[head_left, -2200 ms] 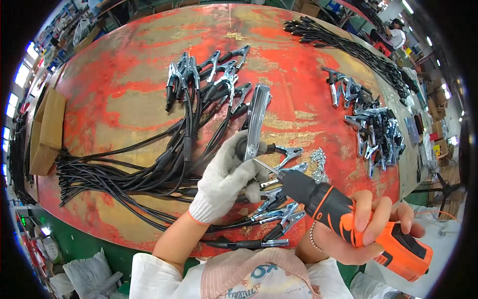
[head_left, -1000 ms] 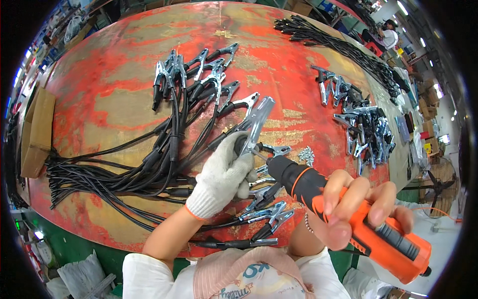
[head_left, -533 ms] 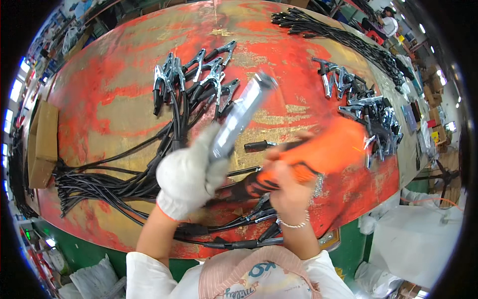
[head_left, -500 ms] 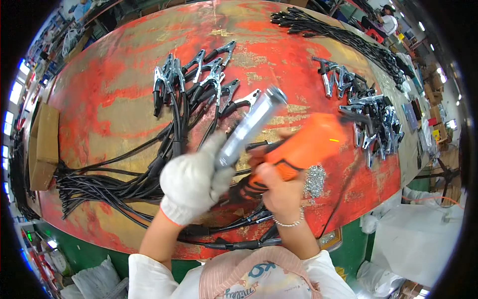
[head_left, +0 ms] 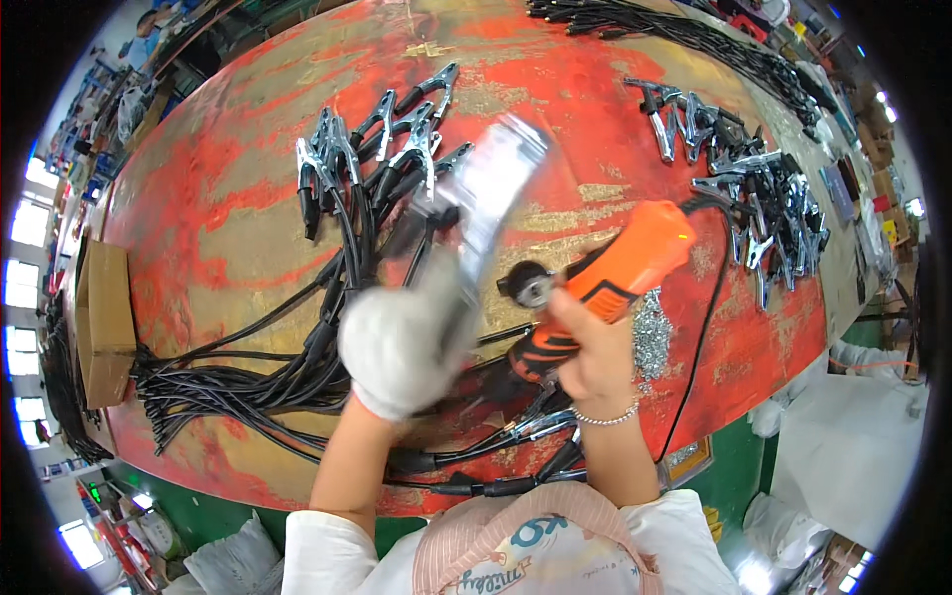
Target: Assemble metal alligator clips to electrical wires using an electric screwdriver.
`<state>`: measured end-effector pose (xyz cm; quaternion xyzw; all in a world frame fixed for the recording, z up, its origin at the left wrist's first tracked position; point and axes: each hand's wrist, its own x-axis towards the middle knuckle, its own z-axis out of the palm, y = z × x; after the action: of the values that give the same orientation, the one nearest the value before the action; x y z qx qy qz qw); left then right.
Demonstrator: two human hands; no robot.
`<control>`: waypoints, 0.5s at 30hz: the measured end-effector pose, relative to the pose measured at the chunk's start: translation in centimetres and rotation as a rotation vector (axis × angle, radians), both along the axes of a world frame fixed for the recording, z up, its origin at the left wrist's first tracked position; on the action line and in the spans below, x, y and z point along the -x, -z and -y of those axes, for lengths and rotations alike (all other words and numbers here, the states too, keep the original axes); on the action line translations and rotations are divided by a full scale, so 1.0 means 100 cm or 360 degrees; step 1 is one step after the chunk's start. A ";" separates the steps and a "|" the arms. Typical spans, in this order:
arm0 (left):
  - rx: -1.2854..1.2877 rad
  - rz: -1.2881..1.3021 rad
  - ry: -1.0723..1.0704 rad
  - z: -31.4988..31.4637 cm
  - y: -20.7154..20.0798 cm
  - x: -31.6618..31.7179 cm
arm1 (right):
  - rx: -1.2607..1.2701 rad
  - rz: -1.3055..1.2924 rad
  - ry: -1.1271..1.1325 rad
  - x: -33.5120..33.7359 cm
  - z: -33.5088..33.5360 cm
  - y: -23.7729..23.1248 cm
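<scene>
My left hand, in a whitish work glove, is closed around a long, shiny silver metal piece. Motion smears both, so the piece's exact kind does not show. My bare right hand, a beaded bracelet at its wrist, grips an orange-and-black corded power tool. A black round part with a metal centre shows beside the tool, toward my left hand. Beyond my left hand lie several silver clamps with black handles, joined to black cables.
Right of the tool lies a heap of small silver hardware. Farther right is a pile of loose clamps; black cables lie at the far edge. A cardboard box stands at left. The tool's cord crosses the red worn table.
The view has shifted slightly. The metal piece has swung up and left, away from the power tool. The tool's black round part, blurred or covered before, now shows. Both hands keep their hold.
</scene>
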<state>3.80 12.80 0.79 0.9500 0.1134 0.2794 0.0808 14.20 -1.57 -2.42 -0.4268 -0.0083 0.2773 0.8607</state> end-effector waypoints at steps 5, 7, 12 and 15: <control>-0.0238 0.0261 -0.0768 -0.078 0.012 -0.059 | -0.0251 0.0248 0.0269 -0.032 0.031 -0.008; -0.0607 0.0376 -0.0562 -0.068 0.015 -0.072 | -0.0295 0.0304 0.0310 -0.039 0.042 -0.008; -0.0248 -0.0822 -0.0236 -0.014 0.091 -0.101 | -0.0211 0.0359 0.0425 -0.041 0.052 -0.006; -0.0169 -0.0929 -0.0446 -0.009 0.109 -0.113 | -0.0186 0.0397 0.0355 -0.040 0.064 -0.006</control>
<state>15.07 13.74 -10.06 0.9681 0.2466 0.0091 -0.0440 18.20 -7.95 -1.84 -0.4053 -0.0838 0.1242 0.9018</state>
